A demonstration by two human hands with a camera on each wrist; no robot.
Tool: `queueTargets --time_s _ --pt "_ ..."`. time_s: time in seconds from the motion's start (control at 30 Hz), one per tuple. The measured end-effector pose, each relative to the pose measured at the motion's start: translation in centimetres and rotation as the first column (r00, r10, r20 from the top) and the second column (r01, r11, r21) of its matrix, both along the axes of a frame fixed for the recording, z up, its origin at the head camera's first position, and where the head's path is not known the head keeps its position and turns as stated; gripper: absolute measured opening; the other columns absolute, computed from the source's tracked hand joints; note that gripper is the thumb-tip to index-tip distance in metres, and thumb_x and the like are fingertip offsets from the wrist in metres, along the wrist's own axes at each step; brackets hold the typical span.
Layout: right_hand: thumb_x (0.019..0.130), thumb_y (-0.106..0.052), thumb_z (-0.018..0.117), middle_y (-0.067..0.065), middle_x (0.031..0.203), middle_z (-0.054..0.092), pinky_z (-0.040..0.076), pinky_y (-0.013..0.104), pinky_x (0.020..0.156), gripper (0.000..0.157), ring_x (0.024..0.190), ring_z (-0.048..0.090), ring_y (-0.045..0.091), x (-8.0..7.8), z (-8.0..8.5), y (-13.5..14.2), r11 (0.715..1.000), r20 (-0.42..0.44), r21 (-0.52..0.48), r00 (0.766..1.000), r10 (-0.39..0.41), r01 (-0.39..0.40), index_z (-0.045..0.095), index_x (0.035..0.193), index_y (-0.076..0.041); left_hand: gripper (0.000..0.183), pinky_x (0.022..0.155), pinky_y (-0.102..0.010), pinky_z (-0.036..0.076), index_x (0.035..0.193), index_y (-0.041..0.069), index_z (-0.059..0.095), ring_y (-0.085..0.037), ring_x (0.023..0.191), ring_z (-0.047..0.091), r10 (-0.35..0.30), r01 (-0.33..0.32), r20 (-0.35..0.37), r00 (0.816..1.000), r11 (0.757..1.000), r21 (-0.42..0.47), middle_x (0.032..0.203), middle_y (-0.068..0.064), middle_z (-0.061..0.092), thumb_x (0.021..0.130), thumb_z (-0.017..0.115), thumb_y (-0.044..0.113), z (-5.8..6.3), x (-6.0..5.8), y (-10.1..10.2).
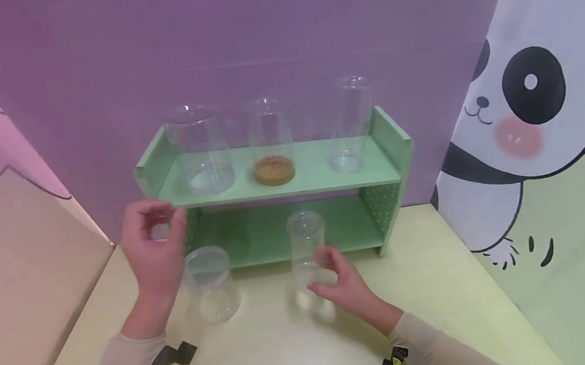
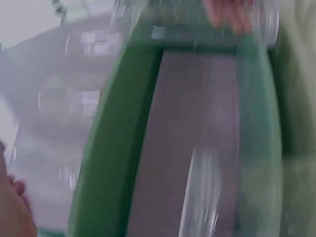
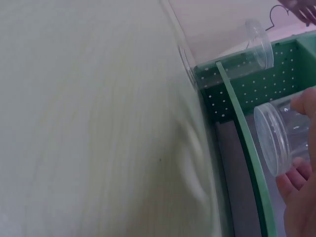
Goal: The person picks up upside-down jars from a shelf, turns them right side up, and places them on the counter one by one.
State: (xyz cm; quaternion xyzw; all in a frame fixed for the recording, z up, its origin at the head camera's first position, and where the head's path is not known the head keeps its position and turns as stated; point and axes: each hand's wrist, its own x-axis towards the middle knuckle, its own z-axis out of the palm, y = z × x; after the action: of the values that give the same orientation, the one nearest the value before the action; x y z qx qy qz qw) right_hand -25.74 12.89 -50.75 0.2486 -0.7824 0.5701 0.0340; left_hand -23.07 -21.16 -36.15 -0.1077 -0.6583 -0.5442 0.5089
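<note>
My left hand point(image 1: 153, 245) is raised at the left end of the green shelf point(image 1: 293, 194), fingers bent and thumb apart, holding nothing visible. Below it on the table stands a squat clear jar point(image 1: 211, 295) with a pale lid. My right hand point(image 1: 349, 289) has its thumb and fingers round a slim clear jar point(image 1: 302, 242) before the shelf's lower level. In the right wrist view, thumb and fingers lie on either side of that slim jar point(image 3: 274, 138). The left wrist view is blurred; part of the left hand point(image 2: 15, 210) shows at its edge.
On the upper shelf board stand a wide clear jar point(image 1: 202, 155), a jar with a brown base point(image 1: 274, 169) and a tall clear jar point(image 1: 352, 126). A purple wall point(image 1: 281, 34) rises behind. A panda-printed panel point(image 1: 541, 128) borders the right side.
</note>
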Motion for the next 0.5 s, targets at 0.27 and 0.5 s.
queueTargets --time_s 0.27,0.5 --pt "0.088 -0.003 0.092 0.014 0.142 0.065 0.053 0.055 0.117 0.067 0.133 0.063 0.038 0.8 -0.1 -0.2 0.995 -0.061 -0.005 0.993 0.101 -0.101 0.056 0.145 -0.002 0.055 0.111 -0.039 0.056 0.142 0.007 0.064 -0.022 0.127 0.064 -0.297 0.457 0.469 0.832 0.846 -0.274 0.139 -0.005 0.066 0.095 0.090 0.016 -2.0 0.7 6.1" --pt "0.089 -0.007 0.092 0.010 0.142 0.066 0.054 0.051 0.117 0.067 0.134 0.063 0.032 1.8 0.5 -0.6 0.990 -0.053 0.026 0.989 0.139 -0.138 0.056 0.146 -0.005 0.073 0.116 -0.057 0.053 0.152 0.012 0.058 -0.026 0.137 0.059 -0.353 0.568 0.558 0.751 0.777 -0.273 0.148 -0.002 0.061 0.091 0.095 0.026 -3.2 0.5 8.5"
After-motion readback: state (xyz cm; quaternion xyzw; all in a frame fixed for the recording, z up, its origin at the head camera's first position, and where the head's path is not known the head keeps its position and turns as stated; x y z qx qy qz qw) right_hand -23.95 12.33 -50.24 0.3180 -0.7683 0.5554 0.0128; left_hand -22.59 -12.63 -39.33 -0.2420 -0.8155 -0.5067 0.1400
